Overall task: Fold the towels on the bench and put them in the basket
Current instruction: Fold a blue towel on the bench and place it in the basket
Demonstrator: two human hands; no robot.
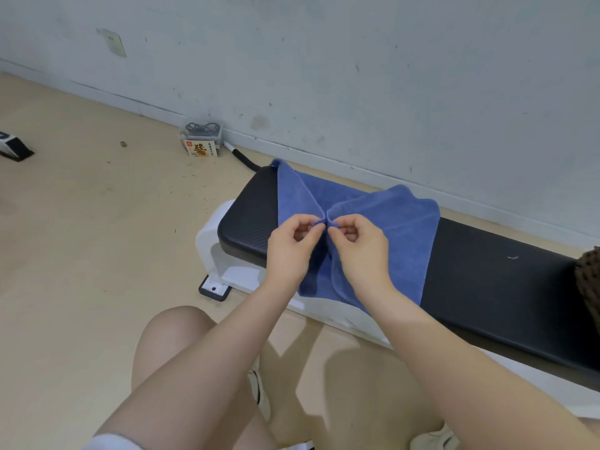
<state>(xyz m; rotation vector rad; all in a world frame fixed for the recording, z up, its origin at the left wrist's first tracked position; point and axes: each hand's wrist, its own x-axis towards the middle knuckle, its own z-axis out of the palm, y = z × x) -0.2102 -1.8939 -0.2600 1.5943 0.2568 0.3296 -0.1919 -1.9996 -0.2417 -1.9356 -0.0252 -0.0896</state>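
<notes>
On the bench [480, 271]: a towel [389, 222], toward its left end, both side flaps turned inward. Above the towel's middle, left hand [289, 248] and right hand [360, 251] side by side, each pinching a corner, corners nearly touching. Behind the bench, the wall [324, 60]. Left of the bench's far end, on the floor [81, 222] against the wall, a small box [202, 140]. At the bench's right end, a basket [589, 280], cut off by the picture's edge.

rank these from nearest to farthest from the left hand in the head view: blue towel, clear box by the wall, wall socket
1. blue towel: pinched in the left hand itself, on the bench.
2. clear box: on the floor by the wall, up and to the left.
3. wall socket: high on the wall, far left.
</notes>
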